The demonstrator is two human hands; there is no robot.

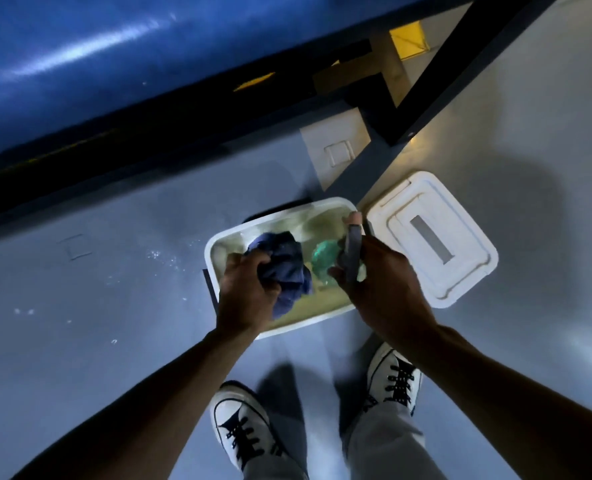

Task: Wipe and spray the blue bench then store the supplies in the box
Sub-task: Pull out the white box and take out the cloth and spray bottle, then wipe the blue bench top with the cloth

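storage looks underway: your left hand (249,289) grips the cloth (287,268), right hand (374,271) grips the spray bottle (351,251), both over the open box (218,244)

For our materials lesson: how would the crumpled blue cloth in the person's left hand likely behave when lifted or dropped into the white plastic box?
The crumpled blue cloth is probably floppy: it bunches in folds and droops below the left hand. Likely light, since one hand holds it. It should slump rather than roll inside the white plastic box.
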